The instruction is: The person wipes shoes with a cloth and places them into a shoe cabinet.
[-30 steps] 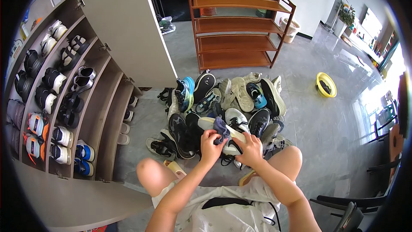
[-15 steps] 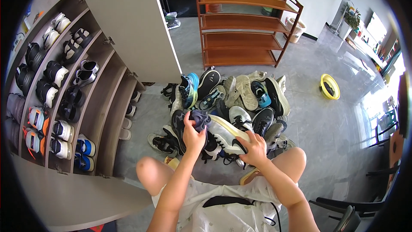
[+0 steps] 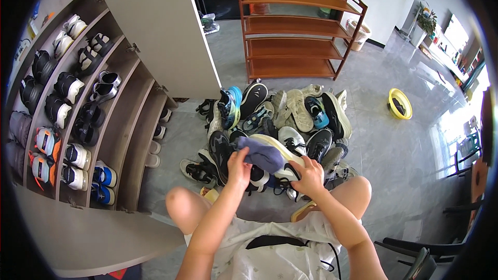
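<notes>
My left hand (image 3: 239, 170) is closed on a purple-grey cloth (image 3: 263, 156), which lies spread against the side of a sneaker. That sneaker (image 3: 282, 148) has a pale cream sole, and its upper is partly covered by the cloth. The fingers of my right hand (image 3: 311, 177) wrap round one end of the sneaker, tilted above the pile. Close by on the floor are a dark sneaker (image 3: 220, 151), a white sneaker with black laces (image 3: 291, 139) and a black sneaker (image 3: 318, 144).
Several shoes stand in an open cabinet (image 3: 129, 85) on the left, its door (image 3: 161, 31) swung out. A brown wooden rack (image 3: 295, 46) stands beyond the pile. To the right, a yellow basin (image 3: 407, 105) holds something dark. Chairs (image 3: 415, 249) edge the lower right.
The cloth was bunched in my left hand and is now spread out over the sneaker's side. My left hand has moved slightly right and down; my right hand still grips the sneaker.
</notes>
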The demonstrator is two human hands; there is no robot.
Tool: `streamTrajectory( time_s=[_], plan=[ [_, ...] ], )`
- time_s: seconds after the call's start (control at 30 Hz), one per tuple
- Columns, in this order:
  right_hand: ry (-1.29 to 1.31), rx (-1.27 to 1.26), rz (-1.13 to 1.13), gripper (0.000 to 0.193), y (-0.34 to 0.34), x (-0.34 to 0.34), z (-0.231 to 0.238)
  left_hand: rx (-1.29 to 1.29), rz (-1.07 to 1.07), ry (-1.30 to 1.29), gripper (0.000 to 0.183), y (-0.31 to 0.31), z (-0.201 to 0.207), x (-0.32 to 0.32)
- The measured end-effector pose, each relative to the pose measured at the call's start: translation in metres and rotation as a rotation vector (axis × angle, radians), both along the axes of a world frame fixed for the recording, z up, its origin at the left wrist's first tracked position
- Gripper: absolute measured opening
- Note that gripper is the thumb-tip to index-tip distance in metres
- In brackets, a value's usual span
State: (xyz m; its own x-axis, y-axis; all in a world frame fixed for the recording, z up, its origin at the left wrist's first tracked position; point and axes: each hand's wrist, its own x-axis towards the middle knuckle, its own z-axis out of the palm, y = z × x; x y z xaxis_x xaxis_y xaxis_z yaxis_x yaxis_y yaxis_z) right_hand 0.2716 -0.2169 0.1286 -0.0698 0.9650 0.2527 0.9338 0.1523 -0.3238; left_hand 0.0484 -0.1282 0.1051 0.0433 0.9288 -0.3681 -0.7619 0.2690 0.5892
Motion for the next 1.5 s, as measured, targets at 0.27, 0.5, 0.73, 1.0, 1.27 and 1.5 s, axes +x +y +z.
streamTrajectory(
  time_s=[0.27,0.5,0.73,1.0,1.27,1.5],
  plan=[
    [0.043,-0.008,0.049,0.063,0.001,0.006,0.002,0.331,0.028,0.834,0.068,-0.002,-0.007,0.023],
    [0.136,-0.136,0.104,0.060,0.003,0.015,-0.001,1.382,-0.543,1.527,0.038,0.010,0.005,0.010],
    [0.122,-0.168,0.119,0.062,-0.002,0.018,-0.006,0.810,-0.480,1.164,0.036,-0.006,0.010,0.002],
    [0.092,-0.059,0.087,0.063,-0.013,0.015,0.001,0.742,-0.176,1.407,0.064,-0.019,0.011,0.008],
    [0.083,-0.013,0.060,0.060,-0.014,0.011,-0.001,0.891,-0.229,1.797,0.049,-0.036,0.000,0.018],
    [0.093,-0.031,0.073,0.059,-0.014,0.006,-0.002,0.572,-0.199,1.113,0.023,-0.015,-0.011,0.012]
  ],
)
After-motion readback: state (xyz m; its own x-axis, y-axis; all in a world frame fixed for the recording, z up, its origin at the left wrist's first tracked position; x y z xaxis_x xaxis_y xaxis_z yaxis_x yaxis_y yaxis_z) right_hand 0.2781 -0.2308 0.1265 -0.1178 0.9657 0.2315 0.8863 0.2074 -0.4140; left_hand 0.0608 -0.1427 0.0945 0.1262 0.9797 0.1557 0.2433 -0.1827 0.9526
